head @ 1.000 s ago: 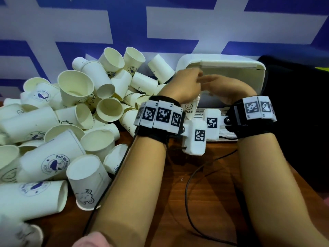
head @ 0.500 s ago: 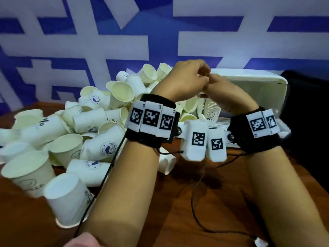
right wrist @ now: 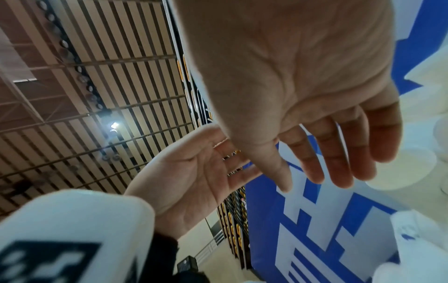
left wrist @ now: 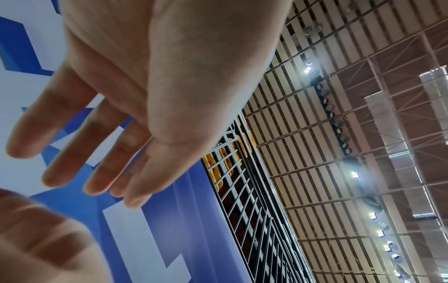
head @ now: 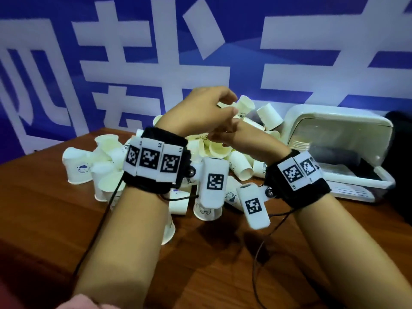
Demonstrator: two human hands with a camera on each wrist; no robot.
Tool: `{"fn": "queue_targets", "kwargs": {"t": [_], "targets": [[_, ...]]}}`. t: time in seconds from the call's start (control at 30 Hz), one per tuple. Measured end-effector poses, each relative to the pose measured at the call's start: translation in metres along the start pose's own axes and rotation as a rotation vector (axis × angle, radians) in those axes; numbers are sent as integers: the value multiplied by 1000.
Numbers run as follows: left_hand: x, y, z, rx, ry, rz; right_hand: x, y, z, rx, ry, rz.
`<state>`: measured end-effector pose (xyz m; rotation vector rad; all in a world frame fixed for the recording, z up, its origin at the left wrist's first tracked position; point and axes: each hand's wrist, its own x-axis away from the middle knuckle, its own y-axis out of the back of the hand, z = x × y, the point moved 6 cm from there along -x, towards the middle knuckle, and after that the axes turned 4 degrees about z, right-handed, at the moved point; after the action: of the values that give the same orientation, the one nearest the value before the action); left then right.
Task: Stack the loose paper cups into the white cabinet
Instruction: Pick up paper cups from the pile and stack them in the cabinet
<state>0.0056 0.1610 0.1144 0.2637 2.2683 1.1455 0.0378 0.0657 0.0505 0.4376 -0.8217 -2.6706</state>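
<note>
White cabinet (head: 338, 139) holds nested cups (head: 301, 145); both hands (head: 220, 121) empty, fingers relaxed.

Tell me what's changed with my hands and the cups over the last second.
Both hands lifted away from the white cabinet and now hover together above the cup pile. The left hand and right hand both show relaxed, spread fingers holding nothing. The view also tilted upward. The cups on the table and the open cabinet with its stacked cups inside look unchanged.
</note>
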Motion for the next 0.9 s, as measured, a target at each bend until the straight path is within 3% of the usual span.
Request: {"fn": "queue_targets", "kwargs": {"t": [0.2, 0.37, 0.6, 0.9], "targets": [[47, 20, 64, 46, 155, 72, 1, -50, 15, 254, -15, 136], [83, 13, 117, 21, 286, 214, 5, -93, 29, 371, 15, 318], [117, -3, 154, 14, 307, 464, 6, -148, 34, 680, 93, 499], [141, -12, 175, 81, 280, 615, 13, -181, 35, 762, 165, 532]]}}
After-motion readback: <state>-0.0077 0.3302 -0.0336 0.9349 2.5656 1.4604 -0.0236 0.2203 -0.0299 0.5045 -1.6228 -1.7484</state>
